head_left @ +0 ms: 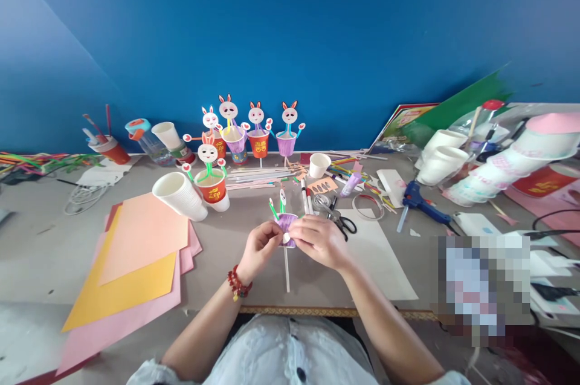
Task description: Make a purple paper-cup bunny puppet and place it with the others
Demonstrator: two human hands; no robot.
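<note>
Close to the table's front edge, my left hand (263, 247) is closed in a pinch at a small white paper disc (286, 239). My right hand (321, 241) meets it from the other side, its fingers closed on the same disc. Right behind the fingertips is a purple-coloured paper cup (285, 220), partly covered by both hands. Two green pipe cleaners (274, 211) with white tips rise from the cup. A white stick (287, 270) extends below it toward me. How the disc touches the cup is hidden by my fingers.
Several finished rabbit-faced cups (260, 143) stand along the blue wall. Stacked white cups (179, 194) lie tilted on the left near coloured paper sheets (142, 240). Black scissors (347, 226), markers, tape (368, 207), white paper (378, 261) and a blue glue gun (421, 200) are to the right.
</note>
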